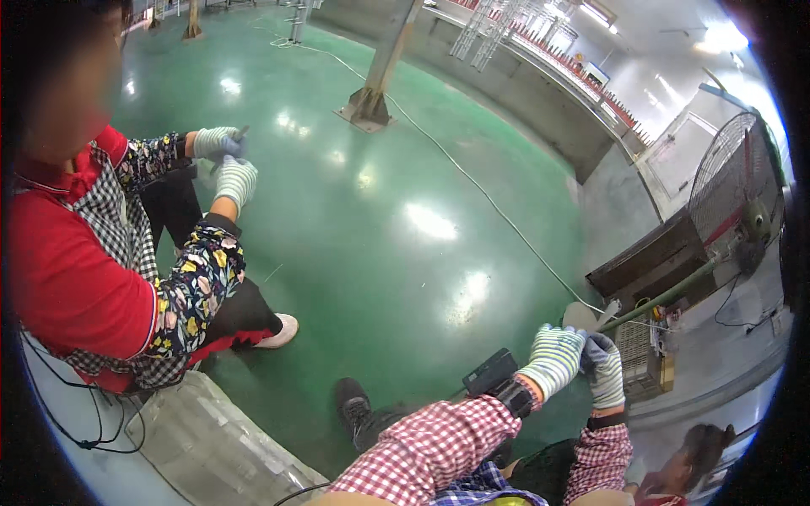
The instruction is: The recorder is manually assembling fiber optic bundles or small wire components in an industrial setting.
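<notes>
My left hand (pixel 550 361), in a white and green striped knit glove, is closed at the lower right with its fingertips pressed together. Right against it is my right hand (pixel 602 371), its fingers also closed, in a similar glove with a grey palm side. A thin pale strip (pixel 607 314) sticks up from between the fingers, nearest the right hand; its kind is not clear. Anything smaller inside the grip is hidden. A dark band (pixel 516 396) circles my left wrist, over the red checked sleeve.
On the left a seated co-worker (pixel 101 253) holds a small object in gloved hands. A plastic-wrapped box (pixel 211 430) lies between us. A large fan (pixel 734 185) on a green pole (pixel 666 295) stands right; a crate (pixel 639 358) is below. A cable (pixel 472 181) crosses the green floor.
</notes>
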`<state>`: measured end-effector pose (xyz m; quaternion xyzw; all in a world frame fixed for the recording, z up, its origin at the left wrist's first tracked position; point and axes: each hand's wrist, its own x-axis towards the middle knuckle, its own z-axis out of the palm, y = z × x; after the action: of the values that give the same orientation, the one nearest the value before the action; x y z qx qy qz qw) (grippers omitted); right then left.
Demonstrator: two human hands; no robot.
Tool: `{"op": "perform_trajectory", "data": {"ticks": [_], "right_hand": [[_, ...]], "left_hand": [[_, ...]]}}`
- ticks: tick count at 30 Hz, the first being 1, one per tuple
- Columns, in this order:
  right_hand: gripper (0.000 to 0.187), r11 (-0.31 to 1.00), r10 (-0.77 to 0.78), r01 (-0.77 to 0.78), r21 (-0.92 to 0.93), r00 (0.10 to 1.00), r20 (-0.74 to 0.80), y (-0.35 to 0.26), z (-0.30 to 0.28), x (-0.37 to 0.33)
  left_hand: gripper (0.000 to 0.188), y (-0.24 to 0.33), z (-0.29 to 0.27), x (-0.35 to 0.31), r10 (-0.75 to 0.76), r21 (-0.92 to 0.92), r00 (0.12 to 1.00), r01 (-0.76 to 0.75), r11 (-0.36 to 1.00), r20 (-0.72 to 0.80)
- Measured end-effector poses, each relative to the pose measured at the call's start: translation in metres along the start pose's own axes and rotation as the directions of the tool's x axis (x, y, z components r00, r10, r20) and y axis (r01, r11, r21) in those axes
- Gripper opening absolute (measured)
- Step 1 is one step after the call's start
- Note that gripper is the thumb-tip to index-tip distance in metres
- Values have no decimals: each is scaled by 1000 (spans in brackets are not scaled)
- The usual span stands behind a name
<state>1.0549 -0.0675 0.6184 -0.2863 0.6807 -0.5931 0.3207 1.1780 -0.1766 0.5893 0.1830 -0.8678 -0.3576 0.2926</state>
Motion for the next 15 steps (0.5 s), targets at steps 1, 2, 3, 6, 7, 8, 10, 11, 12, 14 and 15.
{"op": "perform_trajectory", "data": {"ticks": [1, 2, 3, 6, 7, 8, 10, 11, 12, 14, 15], "right_hand": [[23, 1000, -16, 16, -23, 1000, -16, -4, 2, 2], [23, 996, -10, 5, -84, 998, -60, -9, 2, 3], [22, 990, 4, -17, -141, 996, -90, -17, 10, 3], [20, 989, -38, 35, -140, 999, -21, -32, 26, 1], [19, 991, -49, 49, -128, 999, 6, -33, 26, 1], [19, 990, -53, 53, -127, 999, 4, -34, 25, 2], [17, 979, -48, 51, -197, 999, 21, -34, 22, 3], [16, 972, -44, 51, -229, 998, 35, -34, 22, 4], [15, 968, -48, 45, -246, 999, -6, -36, 25, 3], [14, 956, -31, 38, -291, 999, 29, -40, 22, 5], [14, 940, -11, 30, -341, 998, 59, -41, 21, 5]], "left_hand": [[17, 0, 2, 4, 25, 11, 998, -25, 1000, -65], [17, 1, 1, 7, 66, 24, 994, -65, 998, -81], [17, 0, 4, 9, 56, 23, 988, -53, 998, -144], [17, -2, 2, 13, 22, 25, 996, -20, 1000, -90], [17, -6, 4, 11, 36, 26, 990, -32, 999, -137], [17, -8, 4, 12, 54, 30, 981, -49, 998, -185], [16, -7, 6, 13, 51, 50, 989, -45, 998, -142], [16, -9, 7, 13, 39, 71, 994, -32, 997, -101], [15, -9, 9, 11, 61, 38, 986, -55, 998, -156], [15, -10, 12, 12, 65, 43, 986, -59, 997, -155], [15, -10, 13, 11, 69, 41, 986, -64, 997, -152]]}}
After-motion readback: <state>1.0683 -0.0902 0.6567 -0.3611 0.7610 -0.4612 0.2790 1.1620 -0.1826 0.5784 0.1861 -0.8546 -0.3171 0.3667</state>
